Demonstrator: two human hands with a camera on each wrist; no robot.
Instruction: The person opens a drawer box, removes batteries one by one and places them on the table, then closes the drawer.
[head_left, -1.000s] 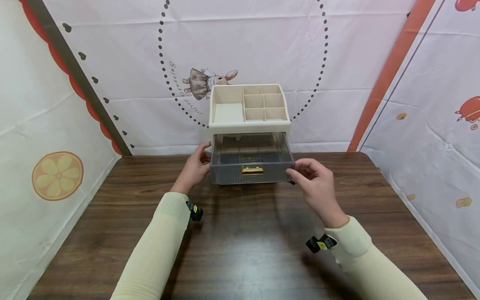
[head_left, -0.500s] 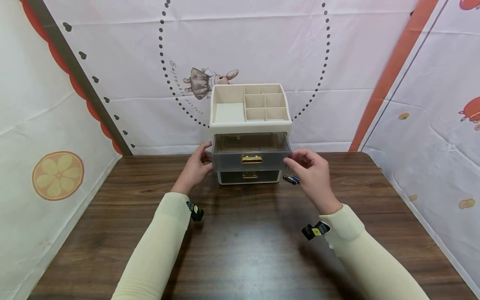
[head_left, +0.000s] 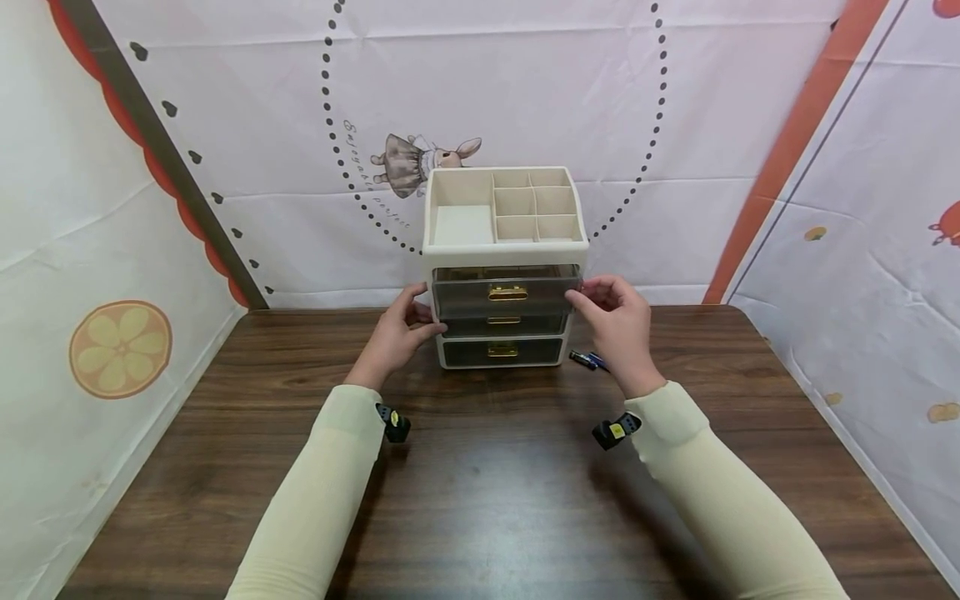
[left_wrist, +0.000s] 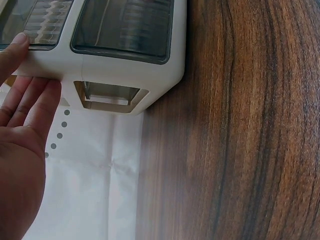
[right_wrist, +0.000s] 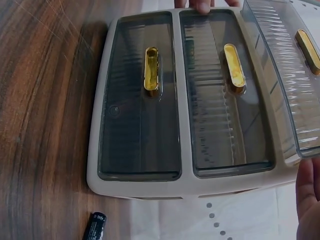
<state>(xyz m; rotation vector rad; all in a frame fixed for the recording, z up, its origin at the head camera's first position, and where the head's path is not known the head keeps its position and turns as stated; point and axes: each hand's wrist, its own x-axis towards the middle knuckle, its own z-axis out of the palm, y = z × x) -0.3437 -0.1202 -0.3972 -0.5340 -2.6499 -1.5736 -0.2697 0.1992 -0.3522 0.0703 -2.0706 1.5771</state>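
A cream desktop organizer (head_left: 506,257) with smoky see-through drawers stands against the back cloth. Its top drawer (head_left: 472,298) juts out a little, with a gold handle (head_left: 507,293) on the front. The two lower drawers (right_wrist: 140,130) sit flush. My left hand (head_left: 393,337) holds the organizer's left side, thumb on the front edge and fingers along the side wall (left_wrist: 110,75). My right hand (head_left: 621,329) pinches the right edge of the top drawer, thumb on its front; the other fingertips are partly hidden behind it.
Two batteries lie on the wooden table right of the organizer, a dark one (head_left: 582,360) and a blue one (head_left: 599,362). Open compartments (head_left: 534,204) top the organizer. Patterned cloth (head_left: 247,167) hangs behind and at both sides.
The top drawer has slid back most of the way into the organizer, my right hand moving along with it. The lower drawers and batteries have come into view. My left thumb has shifted onto the front edge.
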